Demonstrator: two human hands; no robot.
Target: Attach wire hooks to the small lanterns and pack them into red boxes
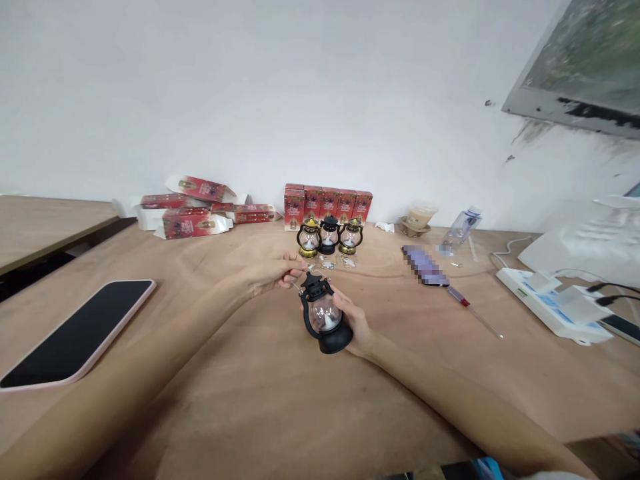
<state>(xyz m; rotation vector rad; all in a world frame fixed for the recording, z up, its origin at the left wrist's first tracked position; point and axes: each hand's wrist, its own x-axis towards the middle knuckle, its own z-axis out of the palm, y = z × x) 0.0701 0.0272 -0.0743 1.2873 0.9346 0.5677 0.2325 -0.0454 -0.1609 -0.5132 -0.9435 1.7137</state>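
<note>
Black lantern (327,319); round clear globe (324,309); thin wire handle (297,289).

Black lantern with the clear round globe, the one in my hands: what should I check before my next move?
1. Right hand grips the black lantern: ok.
2. Left hand holds the thin silver wire handle: ok.
3. Lantern upright: not ok, it is tilted.
4. Wire ends seated in the lantern: cannot tell, too small.
5. Red-handled metal screwdriver away from both hands: ok, lying to the right.
</note>
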